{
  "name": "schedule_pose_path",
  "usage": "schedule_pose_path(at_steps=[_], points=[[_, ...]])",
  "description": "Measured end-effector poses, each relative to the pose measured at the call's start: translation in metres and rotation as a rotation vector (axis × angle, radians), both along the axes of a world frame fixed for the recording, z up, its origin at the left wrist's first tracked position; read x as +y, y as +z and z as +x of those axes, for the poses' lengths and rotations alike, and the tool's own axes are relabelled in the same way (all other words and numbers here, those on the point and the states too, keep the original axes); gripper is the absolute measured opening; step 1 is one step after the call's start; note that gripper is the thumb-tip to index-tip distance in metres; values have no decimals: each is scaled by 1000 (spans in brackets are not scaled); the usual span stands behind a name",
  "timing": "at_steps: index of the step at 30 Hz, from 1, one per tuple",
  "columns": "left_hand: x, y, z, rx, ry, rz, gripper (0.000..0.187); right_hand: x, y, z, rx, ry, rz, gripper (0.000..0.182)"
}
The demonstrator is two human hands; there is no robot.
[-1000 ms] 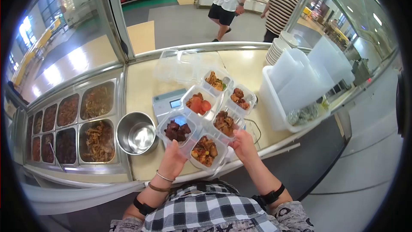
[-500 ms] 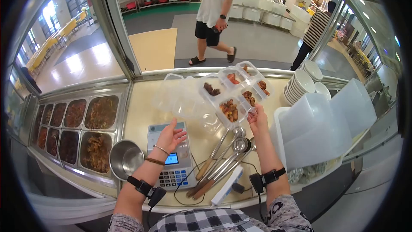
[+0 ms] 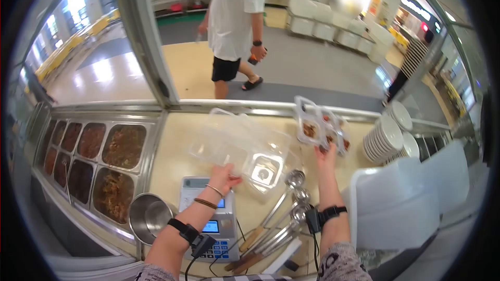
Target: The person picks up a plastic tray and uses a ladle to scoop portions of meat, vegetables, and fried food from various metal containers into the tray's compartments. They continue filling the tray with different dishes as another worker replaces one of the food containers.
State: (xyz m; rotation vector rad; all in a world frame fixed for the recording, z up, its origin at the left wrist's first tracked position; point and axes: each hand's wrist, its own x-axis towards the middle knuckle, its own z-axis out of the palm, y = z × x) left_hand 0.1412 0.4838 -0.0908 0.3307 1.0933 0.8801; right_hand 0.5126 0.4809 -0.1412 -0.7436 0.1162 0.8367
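Note:
My right hand (image 3: 326, 157) grips the near edge of a clear compartment food tray (image 3: 319, 131), its fingers closed on the rim. The tray holds portions of cooked food and appears tilted, over the far right of the counter. My left hand (image 3: 225, 179) is at the near edge of clear empty plastic trays (image 3: 245, 143), with thumb and fingers pinched around that edge. Some of its fingertips are hard to make out. Below the left hand stands a digital scale (image 3: 221, 242) with lit displays. Ladles (image 3: 297, 198) lie between my forearms.
Metal food pans (image 3: 124, 145) fill the left side, beside an empty steel pot (image 3: 151, 217). White bowls (image 3: 383, 138) are stacked at the right, behind translucent plastic bins (image 3: 390, 203). A person in a white shirt (image 3: 237, 10) walks beyond the counter.
My right hand has carried the filled tray rightward, and it now looks more tilted. My left hand has moved from above the scale to the empty trays' edge. The view has shifted upward.

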Motion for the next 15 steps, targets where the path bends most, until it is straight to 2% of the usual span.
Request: schedule_pose_path(at_steps=[2,3,5,7,8,10,13,14,15], points=[[3,-8,-2,-156,-46,55,36,4,-27,15,-10,31,-36,25],[4,-6,-4,-154,-3,79,36,4,-38,19,-24,57,-90,26],[0,3,-5,-114,18,54,44,-6,-45,23,-154,168,-276,40],[-6,15,-8,-96,69,81,46,-25,-18,18,-36,265,-362,58],[-12,21,-12,-76,90,97,49,-35,-7,15,-47,288,-358,58],[-25,35,-21,-93,103,129,54,-53,17,5,-222,399,-411,71],[-57,61,-44,-119,75,218,61,-86,60,-48,-335,376,-328,70],[-73,70,-52,-128,34,268,64,-100,72,-64,-343,405,-323,70],[-90,81,-61,-125,67,268,64,-113,83,-80,-342,526,-207,68]])
